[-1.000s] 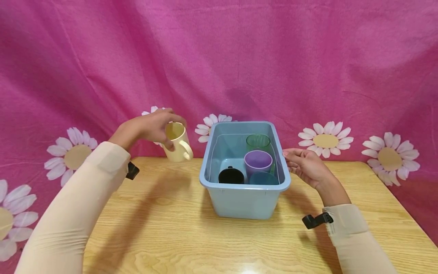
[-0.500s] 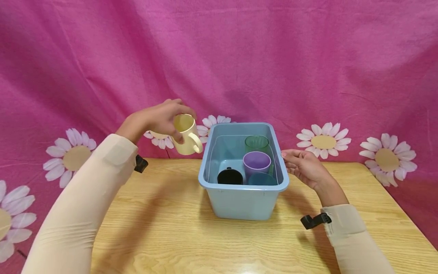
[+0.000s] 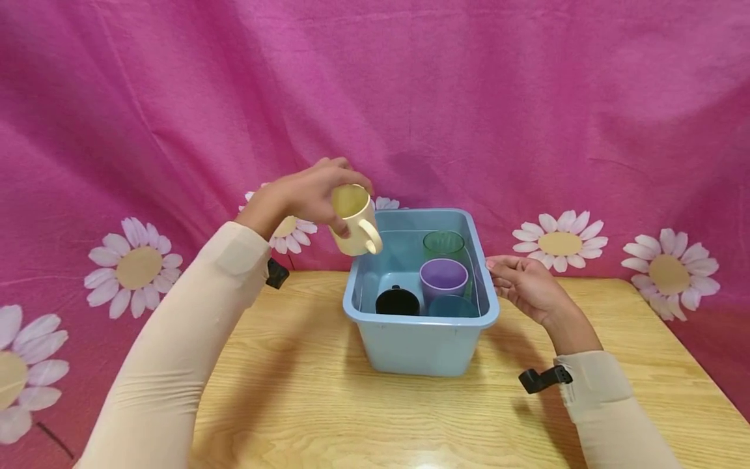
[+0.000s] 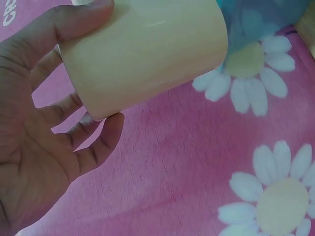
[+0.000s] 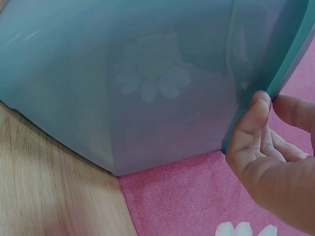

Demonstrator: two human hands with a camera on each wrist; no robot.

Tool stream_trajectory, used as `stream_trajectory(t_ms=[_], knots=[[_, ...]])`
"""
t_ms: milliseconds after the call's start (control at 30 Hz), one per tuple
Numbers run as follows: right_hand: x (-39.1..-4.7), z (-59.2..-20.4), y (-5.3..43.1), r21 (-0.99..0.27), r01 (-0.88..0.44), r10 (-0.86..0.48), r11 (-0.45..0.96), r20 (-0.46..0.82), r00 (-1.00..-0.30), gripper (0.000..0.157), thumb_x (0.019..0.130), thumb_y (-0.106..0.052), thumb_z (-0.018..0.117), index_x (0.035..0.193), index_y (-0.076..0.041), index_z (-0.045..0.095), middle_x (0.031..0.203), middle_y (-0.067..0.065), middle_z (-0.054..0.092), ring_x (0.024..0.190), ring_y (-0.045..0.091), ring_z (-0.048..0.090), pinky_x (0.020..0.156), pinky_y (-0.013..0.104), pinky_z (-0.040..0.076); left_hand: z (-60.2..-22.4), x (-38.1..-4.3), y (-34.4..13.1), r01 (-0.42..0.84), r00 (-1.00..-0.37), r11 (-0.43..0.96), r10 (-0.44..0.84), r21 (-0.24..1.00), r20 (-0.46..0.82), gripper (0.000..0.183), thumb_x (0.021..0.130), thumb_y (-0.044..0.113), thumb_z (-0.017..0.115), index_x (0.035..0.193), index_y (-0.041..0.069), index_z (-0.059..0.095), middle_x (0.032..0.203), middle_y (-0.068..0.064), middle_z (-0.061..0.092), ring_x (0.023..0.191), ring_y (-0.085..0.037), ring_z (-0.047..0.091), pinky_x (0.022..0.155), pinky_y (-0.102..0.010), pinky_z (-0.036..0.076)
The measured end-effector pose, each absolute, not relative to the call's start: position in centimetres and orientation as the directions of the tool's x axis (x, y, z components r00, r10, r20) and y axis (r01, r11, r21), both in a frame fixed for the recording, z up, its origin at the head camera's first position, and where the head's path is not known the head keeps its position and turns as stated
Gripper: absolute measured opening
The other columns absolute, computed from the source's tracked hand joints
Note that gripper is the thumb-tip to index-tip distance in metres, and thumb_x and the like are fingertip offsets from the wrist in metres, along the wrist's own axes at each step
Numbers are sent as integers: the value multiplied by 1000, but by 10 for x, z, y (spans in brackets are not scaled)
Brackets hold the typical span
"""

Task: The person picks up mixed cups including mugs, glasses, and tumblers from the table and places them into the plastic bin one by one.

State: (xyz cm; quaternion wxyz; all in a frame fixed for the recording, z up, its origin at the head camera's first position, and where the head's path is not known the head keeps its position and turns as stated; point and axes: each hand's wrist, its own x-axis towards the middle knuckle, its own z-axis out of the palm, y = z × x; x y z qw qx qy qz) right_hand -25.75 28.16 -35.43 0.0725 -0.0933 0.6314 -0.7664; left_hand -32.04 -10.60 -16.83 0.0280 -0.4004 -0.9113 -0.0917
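My left hand [image 3: 321,193] grips a pale yellow mug [image 3: 356,225] by its upper part, thumb on the near side. The mug is held in the air, slightly tilted, over the left rim of a blue plastic tub [image 3: 422,345], its handle towards the right. In the left wrist view the fingers [image 4: 106,140] curl against the mug's wall. My right hand [image 3: 530,290] pinches the tub's right rim; the right wrist view shows thumb and forefinger [image 5: 253,115] at that edge. Inside the tub are a black mug [image 3: 397,302], a purple cup [image 3: 443,276], a green glass [image 3: 443,243] and a blue glass [image 3: 452,306].
The tub stands on a wooden table [image 3: 305,417]. Behind it hangs a pink cloth [image 3: 498,117] with large white daisies. Within the tub, bare floor shows at the back left.
My left hand has carried the yellow mug rightward and slightly up, from beside the tub to above its left rim. My right hand stays on the tub's right rim.
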Motion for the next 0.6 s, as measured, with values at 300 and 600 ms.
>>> stream_trajectory(t_ms=[300,600], knots=[[-257,-356,282,-981,-5,-222,-195,49,-974,14,104,-12,61,103,-12,75,92,1,74,82,11,71,76,24,59,-178,-325,-80,743,-669,649,728,160,150,73,63,22,92,132,28,67,120,-7,51,115,-26,39,84,-40,48],[-255,-354,286,-981,-8,-222,-195,52,-974,14,103,-12,62,102,-12,76,92,1,75,81,12,71,76,24,59,-197,-330,-57,761,-648,623,743,182,166,73,64,19,92,132,31,67,122,-5,50,114,-24,38,85,-39,48]])
